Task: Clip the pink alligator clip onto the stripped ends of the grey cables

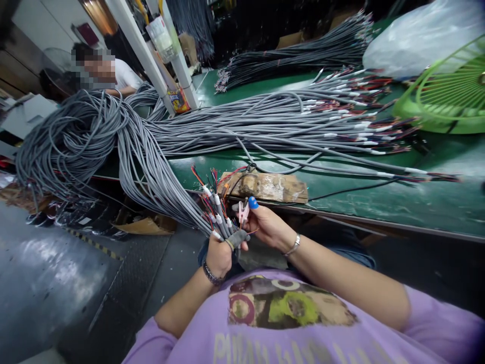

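Observation:
My left hand (219, 255), with a grey sleeve over one finger and a watch on the wrist, is closed round a bunch of grey cables (217, 215) whose stripped ends show red, blue and black wires. My right hand (265, 225), with a blue cap on one fingertip and a bracelet on the wrist, pinches a small pink tool (243, 211) right beside those wire ends. The bunch runs up and left into a big heap of grey cables (71, 141).
A green workbench (417, 197) carries long bundles of grey cables (284, 121), a worn wooden block (271, 186) near its front edge, a green fan (450, 91) at the right and a plastic bag (417, 35). Another person (113, 76) sits at the far left.

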Demonstrator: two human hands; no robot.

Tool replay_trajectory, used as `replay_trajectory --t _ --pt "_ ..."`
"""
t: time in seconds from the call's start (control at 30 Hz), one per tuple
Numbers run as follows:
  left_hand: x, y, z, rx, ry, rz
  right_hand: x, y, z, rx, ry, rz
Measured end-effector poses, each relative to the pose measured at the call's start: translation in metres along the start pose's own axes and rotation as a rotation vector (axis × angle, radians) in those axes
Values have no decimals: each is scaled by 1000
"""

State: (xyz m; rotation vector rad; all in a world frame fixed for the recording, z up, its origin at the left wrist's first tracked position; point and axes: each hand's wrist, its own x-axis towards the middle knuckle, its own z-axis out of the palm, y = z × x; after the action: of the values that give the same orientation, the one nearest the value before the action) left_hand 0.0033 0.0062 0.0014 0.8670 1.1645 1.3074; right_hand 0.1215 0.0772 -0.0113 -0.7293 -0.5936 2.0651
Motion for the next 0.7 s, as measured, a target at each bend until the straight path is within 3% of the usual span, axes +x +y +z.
replay_trajectory --t 0.2,0.5,0.7 --pt "-1 -5 -5 57 -17 -1 0 1 4 69 49 -3" --pt "-10 0 -8 53 16 -28 -10 -4 -3 71 -18 148" --pt "-16 5 -8 63 30 -35 -12 -12 2 -1 -57 125"
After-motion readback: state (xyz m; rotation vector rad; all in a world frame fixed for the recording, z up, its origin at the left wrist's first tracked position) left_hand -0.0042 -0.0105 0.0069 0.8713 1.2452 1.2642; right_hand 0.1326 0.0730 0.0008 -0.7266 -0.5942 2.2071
